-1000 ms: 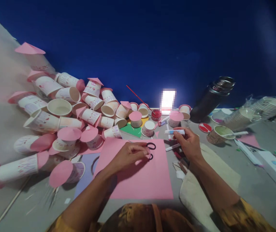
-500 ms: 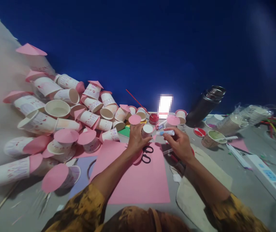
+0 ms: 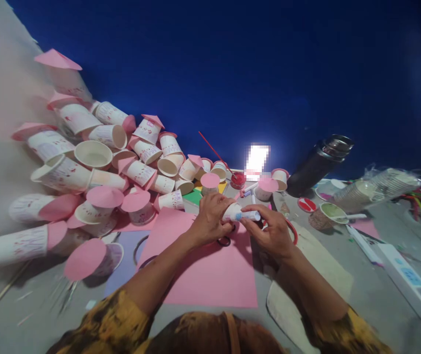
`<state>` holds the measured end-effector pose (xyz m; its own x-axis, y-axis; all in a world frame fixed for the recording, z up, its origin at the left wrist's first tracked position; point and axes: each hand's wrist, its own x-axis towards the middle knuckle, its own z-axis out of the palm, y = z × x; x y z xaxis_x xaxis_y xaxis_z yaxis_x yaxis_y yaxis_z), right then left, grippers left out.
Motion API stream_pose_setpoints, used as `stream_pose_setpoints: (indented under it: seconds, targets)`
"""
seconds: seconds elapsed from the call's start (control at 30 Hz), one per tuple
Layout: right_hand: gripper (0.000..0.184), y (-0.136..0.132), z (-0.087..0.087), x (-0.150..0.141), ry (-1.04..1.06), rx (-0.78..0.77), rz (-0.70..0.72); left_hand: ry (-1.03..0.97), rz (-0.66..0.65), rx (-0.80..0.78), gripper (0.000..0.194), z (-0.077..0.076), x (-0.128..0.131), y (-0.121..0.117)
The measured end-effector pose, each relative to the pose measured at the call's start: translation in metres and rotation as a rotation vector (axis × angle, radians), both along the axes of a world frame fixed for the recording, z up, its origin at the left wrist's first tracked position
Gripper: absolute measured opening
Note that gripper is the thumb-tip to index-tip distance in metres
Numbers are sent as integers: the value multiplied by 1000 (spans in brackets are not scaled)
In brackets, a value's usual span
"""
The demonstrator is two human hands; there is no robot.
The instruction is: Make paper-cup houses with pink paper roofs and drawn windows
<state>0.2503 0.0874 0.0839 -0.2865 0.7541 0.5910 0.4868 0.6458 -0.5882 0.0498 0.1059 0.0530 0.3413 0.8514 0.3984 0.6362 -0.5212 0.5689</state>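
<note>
My left hand [image 3: 212,219] is wrapped round a small white paper cup [image 3: 231,211], which is tilted on its side above the pink paper sheet [image 3: 199,280]. My right hand [image 3: 271,228] pinches a white glue stick [image 3: 250,215] with a blue label, and its left end is up against the cup. Whether the glue stick touches the cup's base or its wall, I cannot tell. Black-handled scissors [image 3: 224,241] lie on the pink sheet beneath my left hand, mostly hidden by it.
Decorated cups with pink cone tops [image 3: 136,201] are heaped on the left. Behind my hands stand a red paint jar [image 3: 238,181] and a blurred bright screen [image 3: 257,161]. To the right are a black flask [image 3: 315,164], a cup of greenish liquid [image 3: 328,216], stacked cups [image 3: 383,189] and a cloth [image 3: 317,275].
My left hand left the scissors and pink paper, reached forward, took the small cup and brought it closer. My right hand moved left, bringing the glue stick against the cup.
</note>
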Motion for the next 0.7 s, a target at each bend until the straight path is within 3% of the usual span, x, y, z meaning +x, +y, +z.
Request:
stream_pose_setpoints:
  seconds: [0.23,0.4,0.53,0.7]
  targets:
    - [10,2,9,8,40,-4,-162,32,-109,45,50,4,5,-9]
    - [21,11,6,23,139,-220,-260,-117,-148,1,48,9,6,-10]
    - [23,11,4,25,174,-332,-229,-177,-61,-49,52,10,3,-9]
    - [19,1,8,16,127,-294,-108,-118,31,-79,55,8,2,-8]
